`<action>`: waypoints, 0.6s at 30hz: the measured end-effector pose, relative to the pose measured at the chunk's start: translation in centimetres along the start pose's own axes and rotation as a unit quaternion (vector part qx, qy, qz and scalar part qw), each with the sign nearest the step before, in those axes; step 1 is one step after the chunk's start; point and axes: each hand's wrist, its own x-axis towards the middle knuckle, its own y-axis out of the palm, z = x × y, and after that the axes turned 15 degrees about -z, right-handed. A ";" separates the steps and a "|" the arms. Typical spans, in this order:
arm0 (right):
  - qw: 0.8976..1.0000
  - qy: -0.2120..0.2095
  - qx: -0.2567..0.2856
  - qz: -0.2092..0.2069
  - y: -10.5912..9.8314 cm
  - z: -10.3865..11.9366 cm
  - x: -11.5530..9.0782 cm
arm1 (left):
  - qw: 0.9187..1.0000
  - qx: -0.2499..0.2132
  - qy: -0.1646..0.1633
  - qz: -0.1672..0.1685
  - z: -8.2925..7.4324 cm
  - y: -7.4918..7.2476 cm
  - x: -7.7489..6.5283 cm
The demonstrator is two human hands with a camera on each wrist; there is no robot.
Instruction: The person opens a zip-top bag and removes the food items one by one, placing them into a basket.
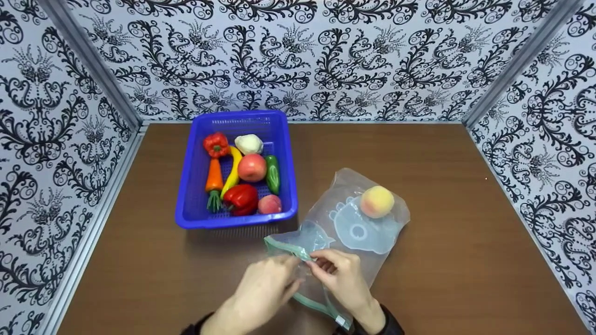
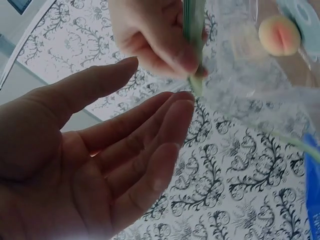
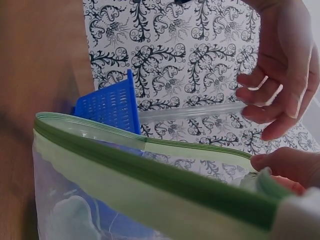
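A clear zip bag with a green-edged mouth and pale animal print lies slantwise on the table. My right hand pinches the edge of its mouth between thumb and fingers. In the right wrist view the bag's green zip strip forms an open loop. My left hand is beside the mouth, its fingers loosely bent and holding nothing; the left wrist view shows its palm bare. A yellow-pink peach overlaps the bag's far end. The white zip slider sits at the mouth's near corner.
Left of the bag stands a blue basket holding red peppers, a carrot, a banana, garlic, a green vegetable and round pink-red fruit. Patterned walls border the brown table.
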 end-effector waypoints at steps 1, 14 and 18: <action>1.000 -0.001 0.000 0.000 0.0 0.0 0.0 | 1.000 0.001 0.000 0.011 0.0 0.3 -0.2; 1.000 0.009 -0.001 0.001 -0.1 -0.1 -0.1 | 0.990 -0.073 -0.033 0.119 0.4 6.2 -1.9; 1.000 0.004 0.003 -0.002 -0.1 0.0 0.0 | 0.989 -0.094 -0.015 0.115 0.8 7.8 -2.0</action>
